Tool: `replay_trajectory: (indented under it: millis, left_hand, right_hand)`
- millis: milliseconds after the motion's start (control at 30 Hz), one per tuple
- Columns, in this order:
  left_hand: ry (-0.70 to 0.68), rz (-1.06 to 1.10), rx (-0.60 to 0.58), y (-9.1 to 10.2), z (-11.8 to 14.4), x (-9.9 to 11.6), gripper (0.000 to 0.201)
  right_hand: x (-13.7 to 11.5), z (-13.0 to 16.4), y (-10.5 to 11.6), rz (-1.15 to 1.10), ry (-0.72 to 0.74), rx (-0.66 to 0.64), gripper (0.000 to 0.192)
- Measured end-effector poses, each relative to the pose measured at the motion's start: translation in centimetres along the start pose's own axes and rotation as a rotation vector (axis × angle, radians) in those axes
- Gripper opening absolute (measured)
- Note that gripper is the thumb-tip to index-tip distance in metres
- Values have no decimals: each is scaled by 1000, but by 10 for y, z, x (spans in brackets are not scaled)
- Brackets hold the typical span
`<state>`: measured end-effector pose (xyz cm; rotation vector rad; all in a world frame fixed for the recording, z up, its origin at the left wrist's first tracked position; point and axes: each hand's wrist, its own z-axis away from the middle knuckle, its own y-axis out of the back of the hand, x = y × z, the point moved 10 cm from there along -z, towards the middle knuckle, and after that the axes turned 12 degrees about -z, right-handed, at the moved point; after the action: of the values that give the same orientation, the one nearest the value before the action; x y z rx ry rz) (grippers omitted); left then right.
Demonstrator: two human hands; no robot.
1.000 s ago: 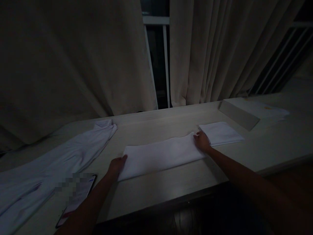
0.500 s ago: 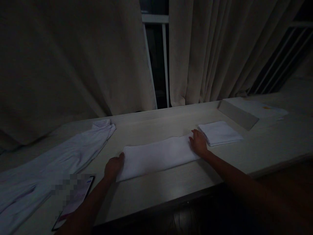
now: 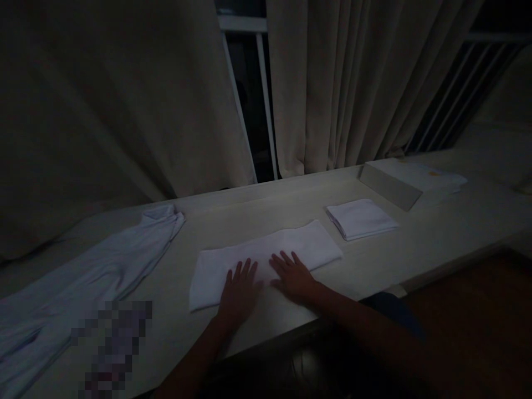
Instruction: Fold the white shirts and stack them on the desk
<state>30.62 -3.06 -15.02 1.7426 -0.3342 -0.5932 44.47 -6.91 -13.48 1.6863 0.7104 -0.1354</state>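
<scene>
A long strip of folded white cloth (image 3: 266,245) lies flat across the pale table. My left hand (image 3: 241,291) rests palm down on its near edge, left of the middle, fingers spread. Just to the right, my right hand (image 3: 292,275) also lies flat on the near edge with its fingers apart. Neither hand grips the cloth. Beyond its right end sits a smaller folded white cloth (image 3: 361,219), roughly square and layered.
A rumpled white garment (image 3: 95,271) covers the table's left side, with a blurred-out flat item (image 3: 118,349) nearer me. At the right back stands a low white box (image 3: 393,183) with pale cloth behind it. Curtains (image 3: 166,100) hang along the table's (image 3: 249,208) far edge.
Both hands have left the ends of the folded cloth and come together near its middle, now spread flat on the near edge. The view has shifted slightly to the right.
</scene>
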Motion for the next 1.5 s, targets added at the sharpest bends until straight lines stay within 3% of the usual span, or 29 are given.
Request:
replay_trajectory:
  millis: [200,333,533,633,733,833,933,1067,1167,1300,1500]
  left_hand:
    - [14,20,4,1,2,-2,61]
    - [24,18,21,2,1,-1,60]
    - [80,21,55,15,9,-7,60]
    - [281,-18,115,22,34,-39,64]
    - [498,-22,115,13,67,-75,72]
    - [534,53,80,0,82,-87,74]
    - [579,143,126,6,86,-96,73]
    - [770,284,241,25,101,-140,70]
    - [916,493,168,10,117,-177,62]
    - [970,719,58,-20,125,-191,54]
    - [970,778,144,-16,124,-188,45]
  right_hand:
    - [106,13,43,75,-263,8,68]
    - [152,25,61,88,-457,44,69]
    - [160,26,58,125,-503,66,68]
    - [161,28,54,144,-486,66,67]
    - [160,28,55,163,-475,41,64]
    - [137,9,61,186,-413,52,59]
    - [75,-37,55,184,-258,91,53]
    - [-42,-118,-1,18,41,3,44]
    - [-95,-179,-47,-126,33,-81,41]
    - [-109,-235,-98,-202,-193,-230,43]
    - [-101,-260,-126,-227,-337,-264,38]
